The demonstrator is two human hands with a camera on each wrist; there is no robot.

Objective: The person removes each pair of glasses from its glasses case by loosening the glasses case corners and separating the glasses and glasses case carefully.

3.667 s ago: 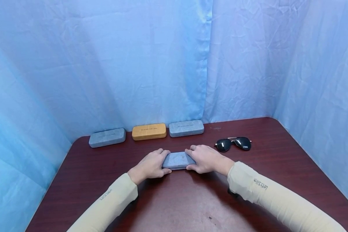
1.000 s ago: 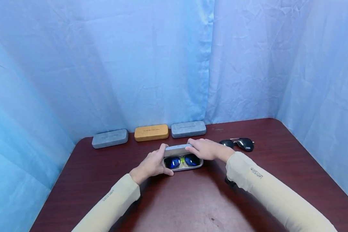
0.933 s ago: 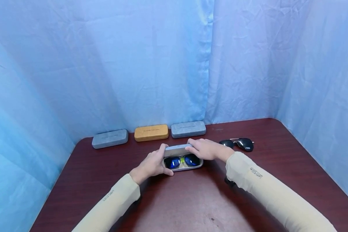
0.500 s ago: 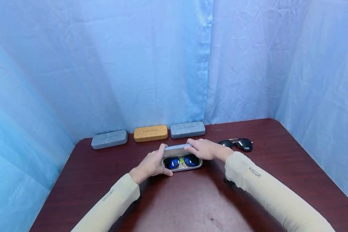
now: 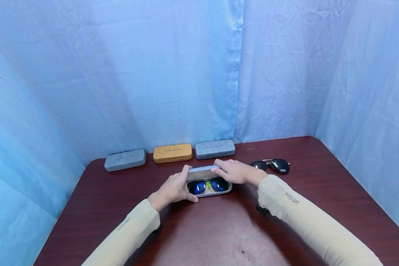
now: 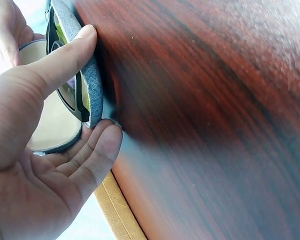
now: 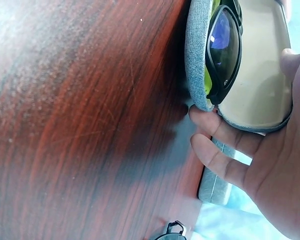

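Observation:
A grey glasses case (image 5: pixel 208 192) lies open in the middle of the table. Sunglasses with blue lenses (image 5: pixel 207 185) and a yellow-green bridge lie inside it. My left hand (image 5: pixel 175 187) grips the case's left end; in the left wrist view the thumb (image 6: pixel 65 55) lies on the front rim (image 6: pixel 94 90) with the fingers (image 6: pixel 92 155) under the end. My right hand (image 5: pixel 234 171) holds the raised lid (image 5: pixel 203 171) from behind. In the right wrist view its fingers (image 7: pixel 225 135) lie behind the beige-lined lid (image 7: pixel 260 70), next to the dark lens (image 7: pixel 224 42).
Three closed cases line the back edge: grey (image 5: pixel 125 159), orange (image 5: pixel 172 153), grey (image 5: pixel 215 148). Black aviator sunglasses (image 5: pixel 272 165) lie to the right of my right hand. Blue cloth walls stand around the dark red table (image 5: pixel 219 229).
The case, closed under both hands 3.7 s ago, now stands open with the sunglasses showing. Over the last second the hands and lid have barely moved.

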